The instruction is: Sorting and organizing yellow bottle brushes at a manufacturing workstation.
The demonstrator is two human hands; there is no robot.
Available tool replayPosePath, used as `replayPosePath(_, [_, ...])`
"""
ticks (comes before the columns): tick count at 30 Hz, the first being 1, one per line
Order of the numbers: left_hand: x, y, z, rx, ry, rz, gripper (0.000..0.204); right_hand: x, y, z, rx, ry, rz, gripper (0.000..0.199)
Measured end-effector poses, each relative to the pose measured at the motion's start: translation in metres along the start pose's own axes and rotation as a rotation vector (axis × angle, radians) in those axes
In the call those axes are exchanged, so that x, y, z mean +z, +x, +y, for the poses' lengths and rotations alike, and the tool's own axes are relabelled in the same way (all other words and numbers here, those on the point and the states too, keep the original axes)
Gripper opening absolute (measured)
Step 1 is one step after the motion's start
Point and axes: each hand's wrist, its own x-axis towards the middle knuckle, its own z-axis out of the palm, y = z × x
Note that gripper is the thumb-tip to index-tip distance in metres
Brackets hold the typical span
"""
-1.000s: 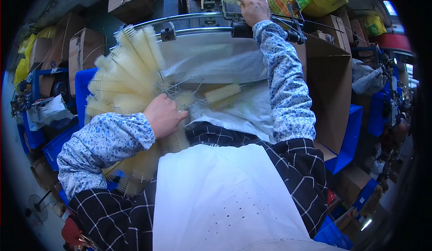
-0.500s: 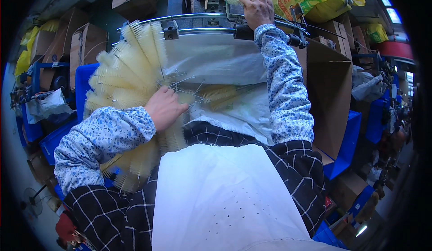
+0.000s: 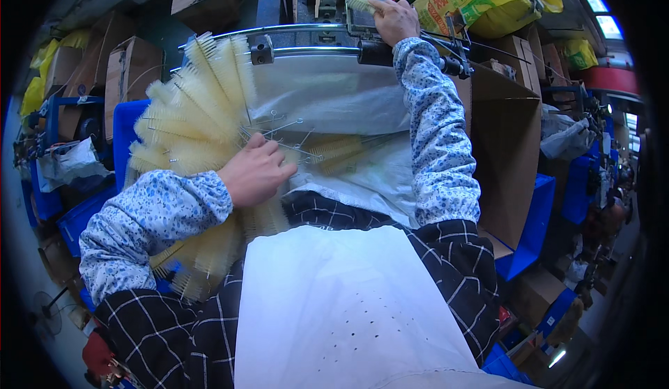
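A large fan of pale yellow bottle brushes (image 3: 188, 103) with twisted wire stems lies at the left, its looped wire ends gathered toward the middle. Over those wire ends rests my left hand (image 3: 259, 171), fingers curled; what lies under the fingertips is hidden. My right hand (image 3: 397, 21) reaches up to the machine (image 3: 317, 5) at the far side. Its fingers close on a small pale bristle brush (image 3: 359, 1) there. One more yellow brush (image 3: 338, 153) shows on or under the translucent plastic sheet (image 3: 334, 96) near my lap.
Two metal rods (image 3: 306, 51) cross in front of the machine. An open cardboard box (image 3: 505, 159) stands at the right beside a blue bin (image 3: 533, 229). Yellow bags (image 3: 477, 2) are piled at the far right. Another blue bin (image 3: 125, 131) sits behind the brush fan.
My left hand has shifted slightly down, its fingers more bunched over the wire ends. My right hand stays at the machine with the small brush, nearly unmoved. The whole view slides a little left.
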Motion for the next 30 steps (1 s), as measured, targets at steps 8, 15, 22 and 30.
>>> replayPosePath(8, [-0.006, -0.012, 0.016, 0.104, 0.091, 0.034, 0.009, -0.008, 0.003, -0.007, 0.045, 0.033, -0.136, 0.029])
replayPosePath(15, [-0.03, -0.001, 0.021, 0.37, -0.185, 0.091, 0.018, 0.014, 0.012, 0.008, -0.068, -0.169, 0.009, 0.037])
replayPosePath(22, [-0.088, -0.022, 0.021, 0.172, -0.527, 0.299, 0.033, 0.024, 0.009, 0.022, -0.108, -0.248, 0.284, 0.039])
replayPosePath(30, [-0.114, -0.073, 0.001, 0.019, -0.89, 0.697, 0.043, -0.005, -0.02, 0.044, 0.29, -0.039, 0.019, 0.042])
